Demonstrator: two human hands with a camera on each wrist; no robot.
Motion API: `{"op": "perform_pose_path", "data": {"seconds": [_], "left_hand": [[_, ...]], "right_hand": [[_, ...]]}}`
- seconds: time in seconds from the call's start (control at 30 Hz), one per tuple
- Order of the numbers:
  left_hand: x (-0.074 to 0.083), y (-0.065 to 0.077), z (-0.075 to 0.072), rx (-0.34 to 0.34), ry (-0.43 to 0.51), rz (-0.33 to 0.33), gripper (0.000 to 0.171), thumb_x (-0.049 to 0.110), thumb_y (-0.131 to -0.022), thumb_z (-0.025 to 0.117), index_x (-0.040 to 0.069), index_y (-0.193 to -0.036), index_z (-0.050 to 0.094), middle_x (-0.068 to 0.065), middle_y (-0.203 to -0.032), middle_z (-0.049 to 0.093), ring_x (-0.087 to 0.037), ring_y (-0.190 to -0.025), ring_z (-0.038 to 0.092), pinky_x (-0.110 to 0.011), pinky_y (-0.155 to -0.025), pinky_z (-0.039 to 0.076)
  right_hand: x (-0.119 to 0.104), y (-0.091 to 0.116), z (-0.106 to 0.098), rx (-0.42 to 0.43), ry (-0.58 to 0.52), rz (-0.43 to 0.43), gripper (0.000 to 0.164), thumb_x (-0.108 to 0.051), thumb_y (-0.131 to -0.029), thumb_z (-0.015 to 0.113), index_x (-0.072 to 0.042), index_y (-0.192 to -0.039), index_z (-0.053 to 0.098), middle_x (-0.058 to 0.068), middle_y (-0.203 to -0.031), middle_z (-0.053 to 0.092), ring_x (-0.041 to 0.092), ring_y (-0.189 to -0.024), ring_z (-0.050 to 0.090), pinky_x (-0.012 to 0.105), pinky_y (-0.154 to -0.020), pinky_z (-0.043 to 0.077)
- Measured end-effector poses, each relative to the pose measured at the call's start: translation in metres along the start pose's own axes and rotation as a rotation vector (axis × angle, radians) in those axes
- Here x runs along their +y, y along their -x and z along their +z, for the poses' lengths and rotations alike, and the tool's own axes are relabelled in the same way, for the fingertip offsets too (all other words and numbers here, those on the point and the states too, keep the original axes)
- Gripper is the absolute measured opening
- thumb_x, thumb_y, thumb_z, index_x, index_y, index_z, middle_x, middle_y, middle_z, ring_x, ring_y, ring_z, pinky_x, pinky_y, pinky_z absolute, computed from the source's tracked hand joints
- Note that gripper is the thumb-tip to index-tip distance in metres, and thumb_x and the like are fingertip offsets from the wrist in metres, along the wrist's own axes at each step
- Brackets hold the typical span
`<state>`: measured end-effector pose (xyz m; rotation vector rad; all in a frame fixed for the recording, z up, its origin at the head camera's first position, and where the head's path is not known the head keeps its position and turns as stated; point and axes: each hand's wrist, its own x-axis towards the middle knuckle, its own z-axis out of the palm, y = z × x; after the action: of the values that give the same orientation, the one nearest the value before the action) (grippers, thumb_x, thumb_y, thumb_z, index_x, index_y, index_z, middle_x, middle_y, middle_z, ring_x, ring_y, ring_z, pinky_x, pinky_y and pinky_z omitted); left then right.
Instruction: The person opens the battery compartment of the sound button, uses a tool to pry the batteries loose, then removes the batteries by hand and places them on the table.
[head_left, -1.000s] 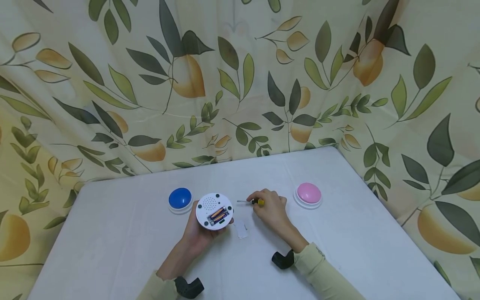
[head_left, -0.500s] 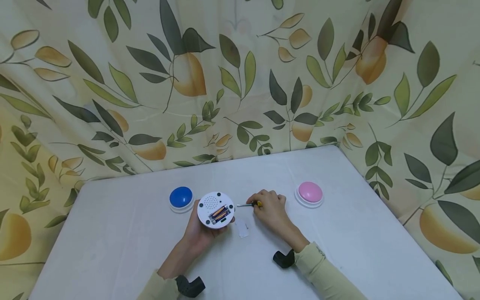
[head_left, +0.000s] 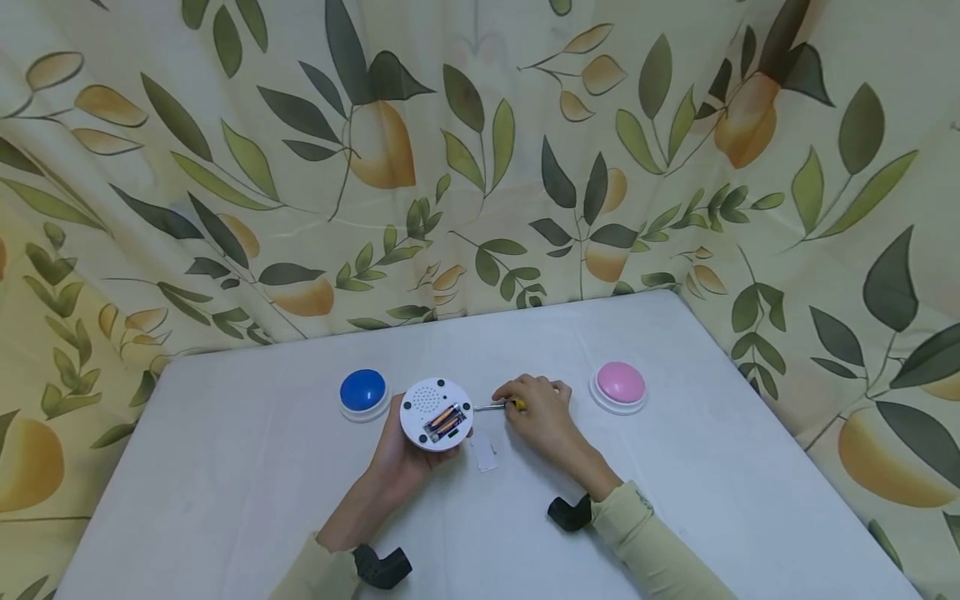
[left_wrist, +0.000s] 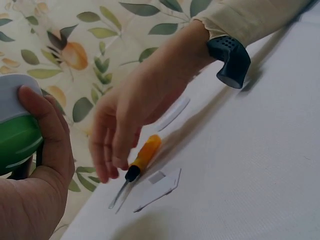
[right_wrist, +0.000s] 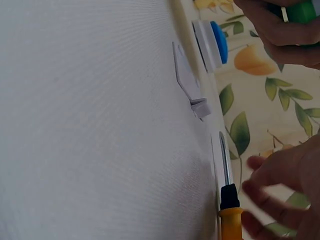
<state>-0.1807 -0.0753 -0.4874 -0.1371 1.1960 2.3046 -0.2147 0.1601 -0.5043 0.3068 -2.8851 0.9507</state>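
White plastic makes up the round push-button [head_left: 431, 402], held in the left hand [head_left: 403, 460] above the table [head_left: 262, 467]. Its underside faces the head camera, baring two batteries [head_left: 445, 422] side by side in their bay, while the green dome [left_wrist: 20, 145] faces away, as the left wrist view shows. The left hand's thumb and fingers curl round its edge. The right hand [head_left: 542, 414] has its fingers loosely bent beside the yellow-handled screwdriver [left_wrist: 134, 172], which lies on the table; they do not close round it, and whether a fingertip touches the handle I cannot tell. A flat white cover [left_wrist: 159, 187] with a small tab lies near the screwdriver.

Compared with a second ago, the held button sits slightly farther right of the blue button [head_left: 363, 392], so in the head view the gap between its rim and the screwdriver's tip has closed; the left wrist view shows the two well apart. The right hand has barely changed its pose. The cover, the blue button and the pink button [head_left: 620, 383] keep their places on the table.
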Motion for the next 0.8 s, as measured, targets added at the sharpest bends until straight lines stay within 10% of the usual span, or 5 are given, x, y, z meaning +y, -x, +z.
{"op": "perform_pose_path", "data": {"seconds": [0.27,0.8], "left_hand": [[-0.002,-0.005,0.005,0.041,-0.043,0.028,0.066,0.06,-0.108,0.021,0.023,-0.161,0.033,-0.011,-0.149,0.056,-0.029,-0.118,0.07,-0.032,-0.088,0.06],[-0.002,-0.005,0.015,0.025,-0.04,0.109,0.061,0.049,-0.11,0.013,0.023,-0.164,0.023,-0.015,-0.167,0.032,-0.028,-0.137,0.052,-0.045,-0.105,0.054]], "right_hand": [[-0.003,0.002,-0.008,-0.046,-0.298,-0.166,0.027,-0.004,-0.102,0.061,-0.018,-0.122,0.073,0.0,-0.121,0.07,0.017,-0.107,0.063,0.038,-0.093,0.057],[-0.031,0.012,-0.018,0.091,-0.41,-0.383,0.025,-0.014,-0.103,0.066,-0.02,-0.127,0.071,-0.002,-0.129,0.065,0.016,-0.117,0.063,0.032,-0.096,0.058]]}}
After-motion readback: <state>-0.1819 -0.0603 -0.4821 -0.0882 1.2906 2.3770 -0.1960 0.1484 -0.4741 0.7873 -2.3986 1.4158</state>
